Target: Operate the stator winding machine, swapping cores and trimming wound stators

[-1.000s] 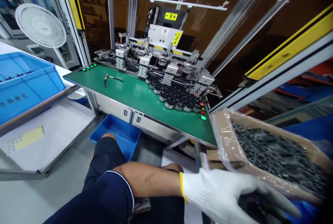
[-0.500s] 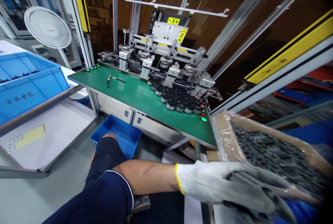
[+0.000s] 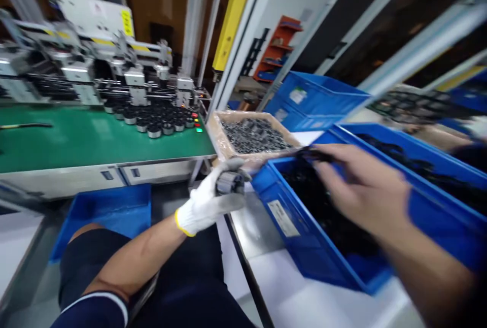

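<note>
My left hand (image 3: 213, 198), in a white glove with a yellow cuff, is closed around a grey ridged cylindrical metal part (image 3: 228, 183). It is raised in front of the worktable's right corner. My right hand (image 3: 361, 186) is bare and blurred by motion. Its fingers pinch a black plastic part (image 3: 314, 155) over the near blue bin (image 3: 281, 216). Black parts (image 3: 323, 211) fill much of that bin, and my forearm hides some of them. The exact shape of the pinched part cannot be made out.
A plastic-lined cardboard box (image 3: 218, 137) of small grey parts stands behind the bin. On the green worktable (image 3: 76, 140), several metal-and-black assemblies (image 3: 154, 127) are grouped before the machine (image 3: 83, 79). Another blue bin (image 3: 437, 206) stands right; a blue crate (image 3: 110, 206) lies below.
The view has swung right, bringing the blue bins into sight. My right hand has come into view with a black part. My left hand still holds the grey metal part, which now shows clearly.
</note>
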Tool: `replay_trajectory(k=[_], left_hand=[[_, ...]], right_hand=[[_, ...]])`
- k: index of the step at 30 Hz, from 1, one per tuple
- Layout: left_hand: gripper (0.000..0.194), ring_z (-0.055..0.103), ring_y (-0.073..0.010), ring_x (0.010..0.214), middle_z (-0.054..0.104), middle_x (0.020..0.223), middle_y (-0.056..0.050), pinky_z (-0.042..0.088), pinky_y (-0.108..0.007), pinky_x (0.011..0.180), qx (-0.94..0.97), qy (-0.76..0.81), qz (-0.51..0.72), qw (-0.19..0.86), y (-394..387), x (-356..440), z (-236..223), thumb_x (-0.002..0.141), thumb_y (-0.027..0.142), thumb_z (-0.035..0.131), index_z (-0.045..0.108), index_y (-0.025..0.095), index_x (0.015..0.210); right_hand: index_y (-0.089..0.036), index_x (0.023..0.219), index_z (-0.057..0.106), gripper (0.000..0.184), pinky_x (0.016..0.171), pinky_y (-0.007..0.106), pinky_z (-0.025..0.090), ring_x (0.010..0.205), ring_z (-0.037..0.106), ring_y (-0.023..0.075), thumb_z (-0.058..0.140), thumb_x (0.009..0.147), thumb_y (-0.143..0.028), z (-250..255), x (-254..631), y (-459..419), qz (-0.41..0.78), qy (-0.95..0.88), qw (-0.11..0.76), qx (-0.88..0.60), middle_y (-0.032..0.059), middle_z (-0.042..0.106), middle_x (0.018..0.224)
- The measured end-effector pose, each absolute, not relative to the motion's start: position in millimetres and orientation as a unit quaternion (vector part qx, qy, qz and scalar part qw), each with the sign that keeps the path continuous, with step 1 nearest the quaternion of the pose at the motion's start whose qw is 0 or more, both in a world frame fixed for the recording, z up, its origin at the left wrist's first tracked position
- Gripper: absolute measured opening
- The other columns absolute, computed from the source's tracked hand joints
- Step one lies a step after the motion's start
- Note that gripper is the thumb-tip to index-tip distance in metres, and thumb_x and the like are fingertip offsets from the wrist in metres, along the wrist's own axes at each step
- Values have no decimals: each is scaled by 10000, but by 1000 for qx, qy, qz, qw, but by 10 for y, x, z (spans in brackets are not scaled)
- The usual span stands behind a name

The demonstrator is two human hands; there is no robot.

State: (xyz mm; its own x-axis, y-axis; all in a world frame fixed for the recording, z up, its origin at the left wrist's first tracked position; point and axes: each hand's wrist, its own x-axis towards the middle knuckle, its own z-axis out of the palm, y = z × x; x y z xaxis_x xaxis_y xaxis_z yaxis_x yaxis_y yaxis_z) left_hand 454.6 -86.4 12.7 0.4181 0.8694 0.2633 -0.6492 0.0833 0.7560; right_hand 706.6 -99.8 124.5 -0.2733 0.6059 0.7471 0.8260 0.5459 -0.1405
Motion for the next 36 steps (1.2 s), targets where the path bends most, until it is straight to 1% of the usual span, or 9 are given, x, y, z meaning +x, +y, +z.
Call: replay_trajectory(k=[3,5,8,11,17,20,26,31,36], left_hand=[[821,683,-207,943,707,1206,-85,574,-298,805,434,190,523,708,-866,4605,46,616,349,948,600,241,1352],[904,696,-263,1055,694,1265,-92,596,-338,893,448,209,526,692,-865,4626,-10,543,334,976,594,252,1358],[932,683,-279,1154,663,1350,-82,599,-342,975,496,250,525,645,-872,4618,-53,539,345,985,592,276,1382],[864,683,-272,1169,661,1356,-86,601,-362,1009,543,295,520,590,-867,4585,-58,636,369,946,574,265,1409],[810,681,-276,1184,656,1375,-88,586,-367,1039,577,308,526,543,-792,4547,-73,678,424,919,586,273,1401],[813,692,-278,1152,668,1350,-94,600,-367,1004,575,308,522,550,-784,4547,-60,671,453,918,596,261,1392],[879,681,-282,1176,673,1353,-74,599,-339,999,599,312,506,537,-828,4531,59,593,423,969,617,272,1384],[878,694,-292,1138,700,1297,-86,618,-340,947,613,335,486,526,-830,4513,163,561,457,970,640,233,1343],[775,673,-303,1196,676,1360,-89,587,-375,1021,639,355,446,516,-819,4459,144,667,442,901,633,240,1365]], right_hand=[[-199,1254,682,278,903,312,622,975,755,180,611,990,-148,1000,6785,-1152,23,-839,393,-376,105,770,1084],[-190,1237,680,257,942,345,613,1066,728,190,578,1004,-149,784,6555,-1129,86,-847,418,-317,111,746,1140],[-166,1196,696,219,892,337,604,1028,673,177,592,1004,-175,476,6388,-999,42,-832,469,-293,113,681,1090],[-157,1314,641,316,880,323,594,1014,630,165,571,1006,-153,321,6435,-917,17,-830,480,-284,103,639,1088],[-140,1473,476,514,1003,408,568,1202,574,219,602,982,-224,416,6607,-934,42,-892,380,-244,151,561,1256],[-138,1516,421,598,995,403,575,1232,564,231,635,961,-198,397,6594,-938,-12,-893,380,-240,164,552,1282],[-104,1466,489,559,922,362,610,1133,614,225,680,960,-241,285,6553,-949,-98,-870,421,-239,155,600,1205],[-132,1452,523,547,893,358,616,1078,635,213,699,965,-307,258,6563,-968,-91,-873,409,-251,141,614,1185],[-133,1396,561,469,888,362,608,1063,637,204,679,980,-314,262,6527,-994,-68,-862,412,-289,142,627,1169]])
